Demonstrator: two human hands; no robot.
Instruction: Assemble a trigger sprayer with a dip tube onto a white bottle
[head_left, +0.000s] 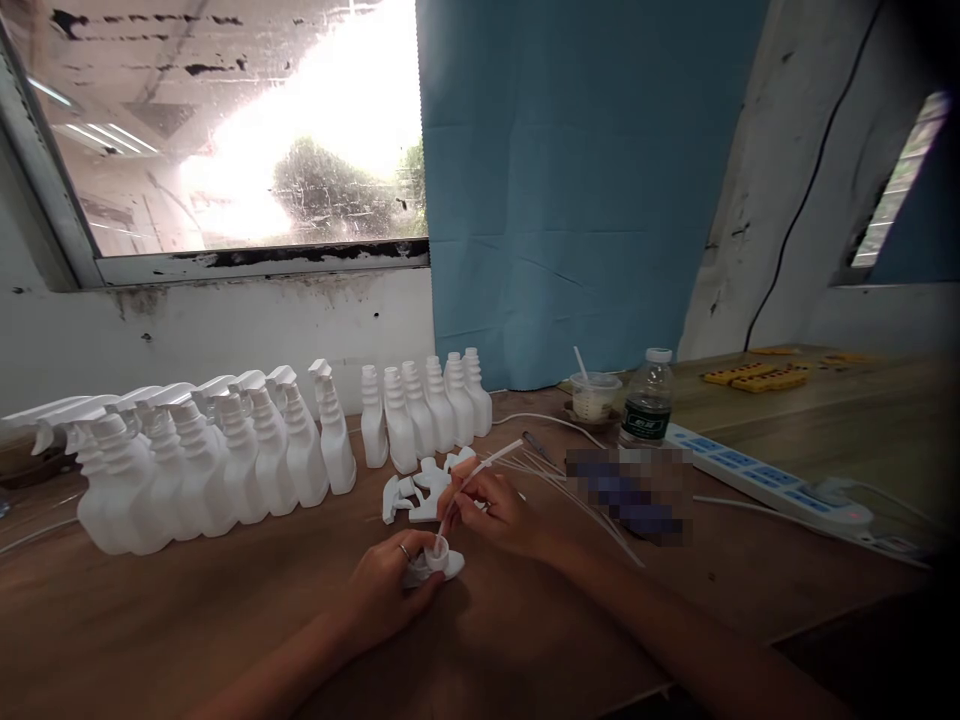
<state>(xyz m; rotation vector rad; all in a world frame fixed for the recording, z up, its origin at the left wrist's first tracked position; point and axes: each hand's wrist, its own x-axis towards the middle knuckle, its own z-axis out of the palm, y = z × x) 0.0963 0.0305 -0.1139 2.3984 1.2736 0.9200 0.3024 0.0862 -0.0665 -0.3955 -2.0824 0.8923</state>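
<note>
My left hand (pixel 390 585) is closed around a white trigger spray head (pixel 452 566), pressing it against the brown table with its round collar facing up. Between the fingers of my right hand (pixel 495 508) is a thin white dip tube (pixel 501 453), slanting down to the left. Its lower end meets the collar; I cannot tell how deep it sits. Just beyond my hands lie more loose white spray heads (pixel 399 497), partly hidden by my right hand. Several loose dip tubes (pixel 600 520) lie to the right of that hand.
White bottles with spray heads (pixel 199 465) stand in rows at left, and bottles without heads (pixel 427 410) at centre back. To the right are a water bottle (pixel 646 400), a plastic cup (pixel 592 395), a power strip (pixel 765 480) and a blurred dark blue item (pixel 630 495).
</note>
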